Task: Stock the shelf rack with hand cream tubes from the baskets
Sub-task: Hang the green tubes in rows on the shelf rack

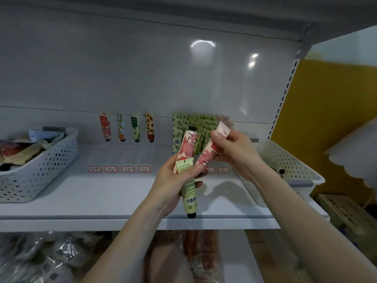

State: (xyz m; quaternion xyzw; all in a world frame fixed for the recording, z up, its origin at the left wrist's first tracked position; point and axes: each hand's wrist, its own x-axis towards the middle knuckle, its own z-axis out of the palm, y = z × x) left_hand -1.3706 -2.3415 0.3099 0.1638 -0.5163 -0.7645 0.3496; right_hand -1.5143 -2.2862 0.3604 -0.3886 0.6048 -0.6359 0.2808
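My left hand [173, 180] grips two hand cream tubes at once: a pink floral tube [186, 149] with its black cap up, and a pale green tube [189, 198] with its black cap down. My right hand [234, 152] pinches another pink floral tube [210, 152] by its crimped end, slanting down toward my left hand. Both hands hover above the white shelf [102, 193]. Against the back panel stand a few single tubes [126, 127] and a dense row of green patterned tubes [195, 123].
A white perforated basket [40, 166] with several tubes sits at the shelf's left. A cream perforated basket [285, 160] sits at the right end. Small price labels [119, 169] lie on the shelf. Bagged goods fill the shelf below. A yellow wall is at the right.
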